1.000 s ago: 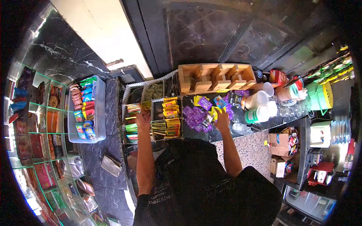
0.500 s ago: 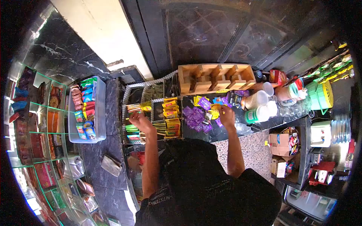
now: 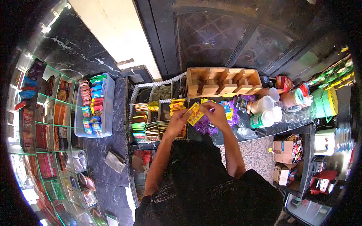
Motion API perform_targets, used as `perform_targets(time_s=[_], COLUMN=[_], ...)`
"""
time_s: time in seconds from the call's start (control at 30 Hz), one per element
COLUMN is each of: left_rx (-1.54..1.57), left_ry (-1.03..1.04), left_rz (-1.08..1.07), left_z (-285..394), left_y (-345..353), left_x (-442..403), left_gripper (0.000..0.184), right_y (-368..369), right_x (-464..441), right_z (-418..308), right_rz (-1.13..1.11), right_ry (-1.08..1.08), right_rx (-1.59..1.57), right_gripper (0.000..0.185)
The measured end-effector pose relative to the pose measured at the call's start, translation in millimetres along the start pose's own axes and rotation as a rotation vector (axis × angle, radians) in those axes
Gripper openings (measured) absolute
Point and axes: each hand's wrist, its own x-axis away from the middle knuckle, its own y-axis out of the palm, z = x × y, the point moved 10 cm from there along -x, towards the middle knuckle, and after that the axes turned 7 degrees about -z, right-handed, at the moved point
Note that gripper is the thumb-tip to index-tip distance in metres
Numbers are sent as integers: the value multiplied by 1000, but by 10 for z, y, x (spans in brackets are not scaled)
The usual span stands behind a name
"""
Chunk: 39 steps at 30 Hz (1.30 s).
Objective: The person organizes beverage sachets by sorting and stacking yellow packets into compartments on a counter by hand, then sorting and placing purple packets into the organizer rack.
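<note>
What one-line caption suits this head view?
Left hand holds a yellow rectangular packet, right hand at its edge, near piled glossy purple packets and a brown wooden compartment box.

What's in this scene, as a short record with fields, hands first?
Left hand: fingers on the left edge of a yellow packet
Right hand: fingers at the packet's right side
Near hands: purple packets, heaped
Behind: compartmented wooden rack
Left side: divided tray and clear tub, both holding packets
Right side: plastic jars
</note>
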Motion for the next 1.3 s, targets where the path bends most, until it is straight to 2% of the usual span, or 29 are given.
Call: perform_targets(time_s=[0.03, 0.07, 0.13, 0.17, 0.2, 0.27, 0.33, 0.4, 0.43, 0.47, 0.53, 0.57, 0.6, 0.67, 0.7, 0.73, 0.77, 0.8, 0.83, 0.87, 0.9, 0.97, 1.0, 1.07, 1.1, 1.13, 1.17, 1.23, 1.3], left_rx=[-1, 68, 134, 236, 338, 477, 634, 611, 587, 585, 294, 127, 129, -561, -614, -614, -594, -575, -574, -451, -326, -187, -51, -26, 145, 316, 334, 354, 377], left_ry=[2, -19, -35, -26, -20, 56, 23, 22, 10, 8, 42, 18, 14, 213, 184, 181, 165, 151, 148, 139, 130, 97, 67, -15, 50, 112, 111, 91, 60], left_rz=[6, 94, 184, 230, 274, 272, 173, 202, 220, 222, 206, 262, 251, 195, 219, 219, 286, 353, 352, 415, 475, 459, 446, 440, 402, 363, 298, 254, 171], left_z=[-3, -42, -139, -220, -292, -246, -222, -138, -135, -165, -177, -231, -295, -80, -50, -142, -271, -357, -359, -378, -410, -337, -349, -460, -469, -394, -309, -280, -73], left_y=[-10, -97, -216, -266, -296, -280, -183, -193, -212, -245, -293, -341, -355, -279, -292, -338, -477, -615, -691, -855, -966, -945, -940, -920, -809, -685, -589, -593, -480], left_x=[2, 13, -25, -48, -47, -45, -15, 84, 128, 135, 102, 101, 82, 61, 101, 112, 140, 173, 187, 213, 236, 248, 246, 204, 161, 147, 173, 207, 284], left_gripper=[35, 33, 31, 28, 26, 23, 24, 25, 26, 26, 28, 23, 23, 18, 16, 16, 16, 17, 17, 17, 16, 15, 14, 13, 17, 21, 32, 36, 45], right_y=[-85, -45, -126, 95, 158, 541, 655, 450, 258, 250, 128, 270, 392, 473, 425, 313, 207, 130, -128, -390, -450, -640, -596, -281, -94, -55, -8, 35, 40], right_x=[5, 9, 152, 146, 184, 267, 185, 4, -57, -82, -57, -68, -48, -47, -58, -62, -64, -87, -115, -116, -171, -258, -284, -422, -440, -402, -387, -331, -338], right_z=[-77, -86, -668, -703, -792, -1129, -751, -157, -28, 56, -28, 27, -8, -69, -66, -41, -4, 16, 128, 240, 392, 729, 896, 1432, 1746, 1741, 1762, 1778, 1791], right_rz=[102, 97, 356, 194, 192, -44, -93, -16, 121, 119, 70, -4, -55, -322, -320, -265, -210, -211, -53, 107, 109, 337, 338, 88, 33, 30, 22, 45, 24], right_ry=[-42, -45, -329, -380, -378, -518, -446, -106, -35, -34, 0, -119, -145, -19, -17, -8, 1, 3, 67, 131, 136, -9, -10, 232, 147, 145, 179, 230, 208], right_rx=[177, 176, 291, 315, 312, 582, 698, 622, 475, 472, 57, 102, -37, 143, 143, -24, -194, -196, -197, -195, -193, 47, 47, 438, 597, 597, 651, 729, 776], right_gripper=[29, 29, 38, 50, 50, 55, 61, 62, 62, 62, 63, 67, 59, 41, 41, 33, 25, 25, 25, 25, 25, 26, 26, 29, 44, 44, 52, 66, 64])
